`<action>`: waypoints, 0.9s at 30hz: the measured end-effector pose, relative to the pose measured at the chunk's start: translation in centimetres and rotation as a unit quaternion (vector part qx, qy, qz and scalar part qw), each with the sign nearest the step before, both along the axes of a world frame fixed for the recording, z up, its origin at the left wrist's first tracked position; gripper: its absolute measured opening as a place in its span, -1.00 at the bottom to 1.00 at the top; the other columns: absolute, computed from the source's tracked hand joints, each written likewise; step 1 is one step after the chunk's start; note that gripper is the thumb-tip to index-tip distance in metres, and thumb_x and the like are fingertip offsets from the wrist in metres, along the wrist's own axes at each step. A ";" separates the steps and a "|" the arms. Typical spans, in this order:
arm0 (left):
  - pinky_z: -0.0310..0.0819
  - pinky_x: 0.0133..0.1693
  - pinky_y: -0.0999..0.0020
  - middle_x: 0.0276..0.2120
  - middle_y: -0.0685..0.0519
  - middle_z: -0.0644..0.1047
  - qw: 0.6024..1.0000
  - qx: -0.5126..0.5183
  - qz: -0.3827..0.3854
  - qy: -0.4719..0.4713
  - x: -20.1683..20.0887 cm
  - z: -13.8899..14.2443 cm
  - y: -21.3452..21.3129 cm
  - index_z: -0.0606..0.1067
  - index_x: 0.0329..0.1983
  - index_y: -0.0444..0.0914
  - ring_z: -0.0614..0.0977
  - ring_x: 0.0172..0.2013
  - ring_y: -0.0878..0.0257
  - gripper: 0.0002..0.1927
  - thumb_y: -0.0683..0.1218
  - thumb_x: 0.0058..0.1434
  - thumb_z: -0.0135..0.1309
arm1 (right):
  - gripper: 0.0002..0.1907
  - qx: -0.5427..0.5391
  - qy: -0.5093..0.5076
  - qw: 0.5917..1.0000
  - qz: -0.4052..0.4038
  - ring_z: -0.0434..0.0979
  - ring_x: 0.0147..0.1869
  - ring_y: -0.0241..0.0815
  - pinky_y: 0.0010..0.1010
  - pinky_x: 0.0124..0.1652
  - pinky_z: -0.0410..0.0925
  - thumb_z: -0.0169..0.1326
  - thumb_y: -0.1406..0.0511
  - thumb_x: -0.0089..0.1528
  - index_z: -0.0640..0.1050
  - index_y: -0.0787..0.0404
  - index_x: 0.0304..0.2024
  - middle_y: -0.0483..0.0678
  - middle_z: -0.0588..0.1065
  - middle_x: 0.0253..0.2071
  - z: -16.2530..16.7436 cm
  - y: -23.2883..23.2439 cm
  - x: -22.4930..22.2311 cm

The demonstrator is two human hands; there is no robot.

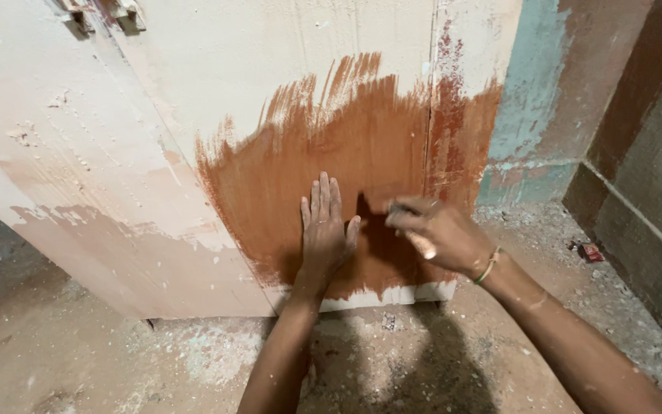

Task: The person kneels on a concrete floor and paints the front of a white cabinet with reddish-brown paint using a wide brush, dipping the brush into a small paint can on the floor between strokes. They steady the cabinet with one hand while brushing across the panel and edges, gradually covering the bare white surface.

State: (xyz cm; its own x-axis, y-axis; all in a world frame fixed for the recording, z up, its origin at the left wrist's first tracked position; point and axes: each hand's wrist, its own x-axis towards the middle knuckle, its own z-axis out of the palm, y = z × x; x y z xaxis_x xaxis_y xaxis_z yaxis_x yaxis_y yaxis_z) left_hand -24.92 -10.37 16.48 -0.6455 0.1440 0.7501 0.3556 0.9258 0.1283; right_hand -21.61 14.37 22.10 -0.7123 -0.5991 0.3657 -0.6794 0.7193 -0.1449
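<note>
Both forearms reach forward; left hand (323, 230) lies spread flat against the brown-stained patch (346, 146) of a pale wooden panel (116, 153), while just beside it right hand (440, 234) pinches something blurred, pressed to the stain.

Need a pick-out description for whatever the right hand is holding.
Start at the pale panel with the big reddish-brown patch. The left hand lies flat on the patch; beside it, the right hand grips a small pale pad, blurred, lighter than the brown around it.
</note>
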 end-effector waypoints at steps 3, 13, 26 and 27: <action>-0.13 0.37 -0.21 0.51 -0.26 -0.05 1.000 0.004 -0.003 -0.016 -0.1 -0.2 -0.3 -0.02 0.50 -0.41 0.06 0.46 -0.19 -0.08 0.05 0.23 0.12 | -0.47 -0.098 0.357 0.927 0.056 0.66 0.13 0.03 -0.49 -0.25 0.54 0.16 0.49 0.21 0.55 -0.16 0.15 -0.02 0.43 0.33 0.9 0.7 -0.1; -0.10 0.37 -0.17 0.51 -0.24 -0.07 0.999 0.015 -0.013 -0.038 0.2 -0.3 -0.6 -0.02 0.51 -0.40 0.07 0.46 -0.17 -0.07 0.04 0.22 0.14 | -0.36 0.110 -0.002 0.993 0.042 0.67 -0.09 -0.04 -0.33 -0.15 0.60 0.16 0.50 0.10 0.51 -0.17 0.17 -0.01 0.37 0.33 -0.9 -0.8 -0.3; -0.09 0.39 -0.15 0.52 -0.24 -0.05 0.999 0.011 -0.020 -0.030 0.2 -0.3 -0.8 -0.01 0.51 -0.39 0.06 0.47 -0.17 -0.08 0.04 0.22 0.14 | -0.44 -0.094 0.354 0.929 0.053 0.63 0.09 -0.01 -0.45 -0.27 0.54 0.21 0.43 0.21 0.52 -0.19 0.21 0.03 0.39 0.33 1.6 0.7 0.2; -0.09 0.39 -0.15 0.52 -0.24 -0.05 0.999 0.010 -0.019 -0.028 0.3 -0.3 -0.7 -0.01 0.51 -0.39 0.07 0.47 -0.17 -0.08 0.04 0.22 0.14 | -0.42 -0.089 0.380 0.920 0.040 0.63 0.10 -0.01 -0.43 -0.24 0.55 0.21 0.44 0.19 0.52 -0.21 0.21 0.02 0.39 0.33 1.7 0.7 0.5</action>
